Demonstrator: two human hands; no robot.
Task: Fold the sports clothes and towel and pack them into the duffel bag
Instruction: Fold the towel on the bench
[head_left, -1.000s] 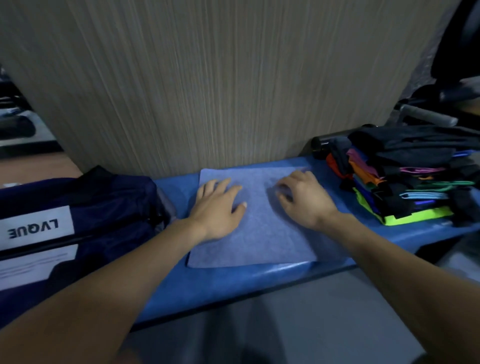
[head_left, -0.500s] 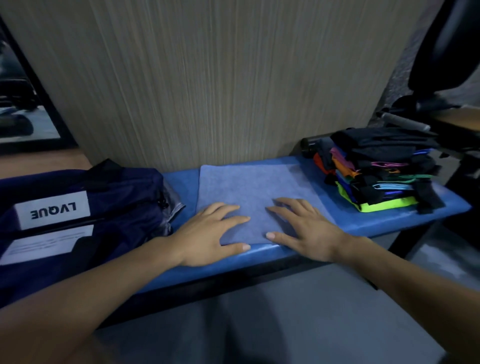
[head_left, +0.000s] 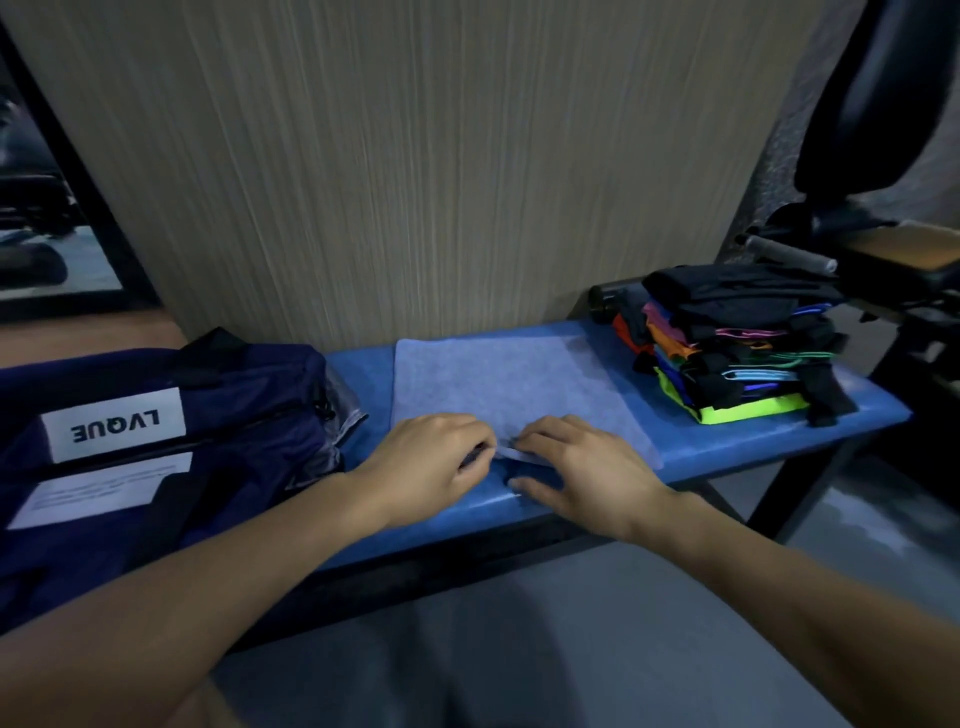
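Note:
A light blue towel (head_left: 511, 387) lies flat on the blue padded bench (head_left: 810, 431), folded to a rectangle. My left hand (head_left: 434, 457) and my right hand (head_left: 582, 467) meet at the towel's near edge, and their fingers pinch that edge, which is lifted slightly off the bench. A navy duffel bag (head_left: 156, 452) with a white LVQUE label sits at the bench's left end. A stack of folded sports clothes (head_left: 737, 343), black with orange, pink, blue and neon green, stands at the right end.
A wood-grain wall panel (head_left: 415, 171) rises directly behind the bench. Dark gym equipment with a padded part (head_left: 878, 104) and a grey handle (head_left: 789, 254) stands to the right. Grey floor (head_left: 519, 649) lies in front of the bench.
Both hands slid from the middle of the towel back to its near edge. Their flat fingers have curled and now pinch that edge, lifting it slightly.

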